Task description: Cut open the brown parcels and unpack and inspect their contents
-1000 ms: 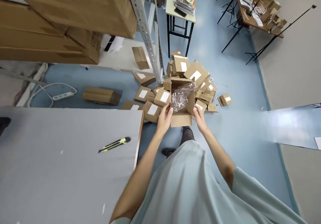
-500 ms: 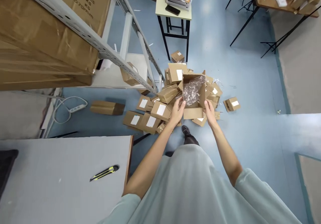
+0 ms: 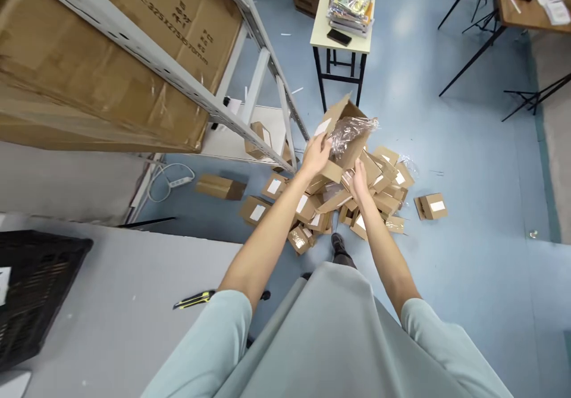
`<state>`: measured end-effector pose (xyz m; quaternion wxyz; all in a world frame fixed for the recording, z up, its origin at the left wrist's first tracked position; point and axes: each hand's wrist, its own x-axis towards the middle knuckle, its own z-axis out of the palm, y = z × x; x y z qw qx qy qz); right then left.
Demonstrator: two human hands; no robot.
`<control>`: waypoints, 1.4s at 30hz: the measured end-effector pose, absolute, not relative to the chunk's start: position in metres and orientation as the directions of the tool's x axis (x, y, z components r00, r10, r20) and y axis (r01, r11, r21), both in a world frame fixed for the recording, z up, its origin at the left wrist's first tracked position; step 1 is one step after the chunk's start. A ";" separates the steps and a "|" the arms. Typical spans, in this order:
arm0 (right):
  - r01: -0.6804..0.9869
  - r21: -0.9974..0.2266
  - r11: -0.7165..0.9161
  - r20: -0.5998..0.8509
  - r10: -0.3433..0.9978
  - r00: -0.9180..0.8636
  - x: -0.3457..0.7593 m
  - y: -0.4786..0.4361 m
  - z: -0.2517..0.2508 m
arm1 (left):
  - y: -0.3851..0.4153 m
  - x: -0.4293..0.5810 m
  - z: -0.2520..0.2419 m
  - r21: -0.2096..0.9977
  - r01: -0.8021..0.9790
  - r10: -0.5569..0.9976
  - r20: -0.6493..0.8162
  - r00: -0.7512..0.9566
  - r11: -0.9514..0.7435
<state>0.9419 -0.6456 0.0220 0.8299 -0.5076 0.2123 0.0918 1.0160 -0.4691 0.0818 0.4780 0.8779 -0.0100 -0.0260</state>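
Observation:
An open cardboard box [image 3: 329, 119] is tilted above a heap of smaller cardboard boxes on the floor. Crumpled clear plastic wrap [image 3: 345, 136] bulges out of its opening. My left hand [image 3: 317, 155] is closed on the box's left side, by a white label. My right hand [image 3: 357, 182] grips the box's lower right edge, thumb up, fingers bent around the cardboard. Below both hands lies the pile of cartons [image 3: 383, 178], many with white labels; my forearms cover part of it.
At left, a grey metal rack [image 3: 178, 85] holds a large carton [image 3: 134, 71]. A grey table [image 3: 134, 279] carries a utility knife [image 3: 194, 300] and a black crate [image 3: 35, 291]. A narrow table [image 3: 317, 35] with packets stands ahead. One small box [image 3: 432, 206] lies apart at right.
The open box has turned and tilted, with its opening leaning right. My left hand has moved up its side, and my right hand inward under its edge. The view has shifted left.

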 end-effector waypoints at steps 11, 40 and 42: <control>-0.609 -0.738 0.292 -0.618 0.073 0.783 0.895 -0.671 -0.019 | -0.424 0.936 0.034 0.757 0.077 -0.014 -0.114 0.993 -0.649; 0.137 -0.973 -0.185 -0.228 0.864 -0.449 0.280 -0.455 0.168 | -0.574 0.052 0.141 0.982 0.154 0.877 -0.026 -0.480 0.113; 0.180 -0.975 -0.131 -0.212 0.791 -0.573 0.208 -0.463 0.174 | -0.616 0.000 0.142 0.986 0.115 0.781 -0.021 -0.624 0.118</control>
